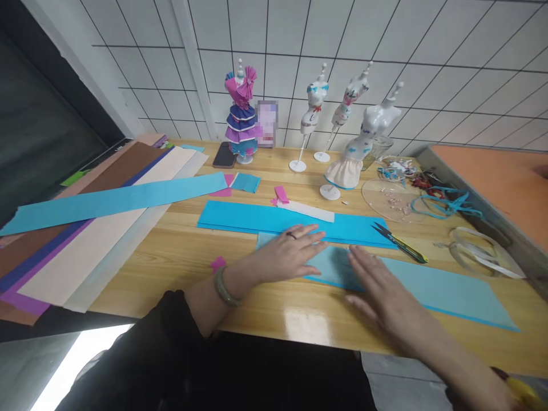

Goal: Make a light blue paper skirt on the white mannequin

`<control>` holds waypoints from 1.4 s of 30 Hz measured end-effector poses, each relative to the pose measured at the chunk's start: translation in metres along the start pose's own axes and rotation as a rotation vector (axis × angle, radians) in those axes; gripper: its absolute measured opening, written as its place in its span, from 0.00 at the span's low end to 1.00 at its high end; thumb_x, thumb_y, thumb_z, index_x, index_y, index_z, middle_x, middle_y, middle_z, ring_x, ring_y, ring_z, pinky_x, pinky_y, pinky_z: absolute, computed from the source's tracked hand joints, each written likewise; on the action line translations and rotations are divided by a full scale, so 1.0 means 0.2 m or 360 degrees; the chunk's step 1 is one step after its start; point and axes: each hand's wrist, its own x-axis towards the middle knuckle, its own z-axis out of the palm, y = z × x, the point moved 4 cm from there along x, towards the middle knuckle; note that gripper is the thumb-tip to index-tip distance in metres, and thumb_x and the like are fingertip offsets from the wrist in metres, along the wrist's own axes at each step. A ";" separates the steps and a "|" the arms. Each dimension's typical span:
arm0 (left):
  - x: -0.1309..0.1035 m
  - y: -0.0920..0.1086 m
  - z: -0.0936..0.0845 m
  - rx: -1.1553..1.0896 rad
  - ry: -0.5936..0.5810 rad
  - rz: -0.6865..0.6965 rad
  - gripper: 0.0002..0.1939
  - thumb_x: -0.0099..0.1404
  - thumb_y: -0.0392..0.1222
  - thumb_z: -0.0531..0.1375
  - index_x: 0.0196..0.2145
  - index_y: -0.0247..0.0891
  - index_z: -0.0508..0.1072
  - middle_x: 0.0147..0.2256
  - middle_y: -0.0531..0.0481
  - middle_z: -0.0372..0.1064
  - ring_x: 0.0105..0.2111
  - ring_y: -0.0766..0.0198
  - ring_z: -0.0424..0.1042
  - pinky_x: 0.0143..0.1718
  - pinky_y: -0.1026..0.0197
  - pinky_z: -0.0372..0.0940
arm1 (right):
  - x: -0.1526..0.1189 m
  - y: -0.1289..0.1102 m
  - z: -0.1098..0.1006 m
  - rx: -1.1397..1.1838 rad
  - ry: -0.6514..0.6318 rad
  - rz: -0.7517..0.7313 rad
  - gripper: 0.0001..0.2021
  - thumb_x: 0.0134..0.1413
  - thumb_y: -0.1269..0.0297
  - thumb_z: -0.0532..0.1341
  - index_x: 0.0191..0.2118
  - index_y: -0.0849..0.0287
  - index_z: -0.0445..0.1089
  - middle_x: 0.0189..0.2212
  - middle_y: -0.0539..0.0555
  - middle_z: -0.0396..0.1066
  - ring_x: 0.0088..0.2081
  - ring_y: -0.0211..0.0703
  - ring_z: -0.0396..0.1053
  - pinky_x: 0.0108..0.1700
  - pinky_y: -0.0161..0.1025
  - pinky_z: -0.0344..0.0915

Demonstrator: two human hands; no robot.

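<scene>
A long strip of light blue paper (454, 288) with a brighter blue edge lies across the table in front of me. My left hand (295, 251) rests on its left part, fingers spread. My right hand (377, 285) lies over its middle, fingers stretched out and flat. Neither hand grips anything. Just behind is a folded bright blue strip (240, 217), with a narrow white strip (308, 211) and a pink scrap (281, 194) on it. Scissors (402, 244) with dark blades and yellow-green handles lie at its right end.
Large paper sheets (103, 228) in several colours are stacked at left, a blue strip (115, 200) across them. Small dress forms (314, 108) and a dressed form (242, 125) stand behind, near a phone (224, 155). Ribbon loops (479, 248) and a clear disc (385, 201) lie right.
</scene>
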 end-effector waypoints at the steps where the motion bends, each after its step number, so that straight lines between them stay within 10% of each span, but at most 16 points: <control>1: -0.01 0.03 0.03 0.0000 -0.0068 0.0010 0.32 0.68 0.59 0.47 0.62 0.35 0.57 0.64 0.41 0.52 0.66 0.52 0.44 0.64 0.47 0.46 | 0.00 -0.07 0.03 -0.0006 -0.0046 -0.0047 0.36 0.63 0.56 0.53 0.69 0.67 0.38 0.65 0.72 0.50 0.66 0.57 0.47 0.61 0.58 0.55; 8: -0.05 0.08 0.13 0.0036 -0.0252 0.0019 0.31 0.69 0.60 0.41 0.63 0.45 0.55 0.66 0.44 0.45 0.67 0.53 0.41 0.65 0.43 0.35 | -0.14 -0.06 0.11 -0.0106 -0.0290 -0.0052 0.38 0.64 0.52 0.50 0.70 0.62 0.31 0.67 0.65 0.44 0.68 0.54 0.39 0.63 0.60 0.49; 26: -0.04 0.06 0.11 -0.0019 -0.0302 0.0041 0.29 0.70 0.58 0.45 0.63 0.47 0.55 0.67 0.43 0.44 0.67 0.51 0.41 0.65 0.42 0.35 | -0.99 0.78 0.05 -0.0330 -0.0291 0.0995 0.35 0.65 0.50 0.42 0.69 0.69 0.38 0.66 0.73 0.46 0.66 0.65 0.41 0.60 0.67 0.49; 30: -0.04 0.06 0.11 -0.0030 -0.0332 0.0032 0.29 0.70 0.59 0.43 0.64 0.47 0.53 0.67 0.43 0.43 0.67 0.52 0.40 0.65 0.43 0.34 | -0.86 0.67 0.02 -0.0380 -0.0216 0.0923 0.39 0.63 0.49 0.46 0.69 0.68 0.31 0.67 0.75 0.36 0.66 0.69 0.38 0.59 0.69 0.47; 37: -0.04 0.07 0.11 -0.0056 -0.0351 -0.0014 0.30 0.69 0.61 0.41 0.63 0.47 0.55 0.67 0.43 0.42 0.67 0.52 0.40 0.65 0.41 0.33 | -0.28 0.04 0.02 -0.0089 -0.0182 0.0297 0.38 0.64 0.52 0.48 0.70 0.60 0.27 0.69 0.65 0.37 0.67 0.58 0.40 0.63 0.62 0.48; 42: -0.04 0.09 0.10 -0.0009 -0.0344 -0.0010 0.29 0.69 0.61 0.42 0.62 0.47 0.58 0.66 0.44 0.45 0.67 0.52 0.42 0.65 0.41 0.35 | -0.39 0.10 0.11 -0.0012 -0.0135 0.0312 0.39 0.60 0.49 0.49 0.70 0.56 0.32 0.67 0.64 0.44 0.65 0.62 0.49 0.60 0.67 0.53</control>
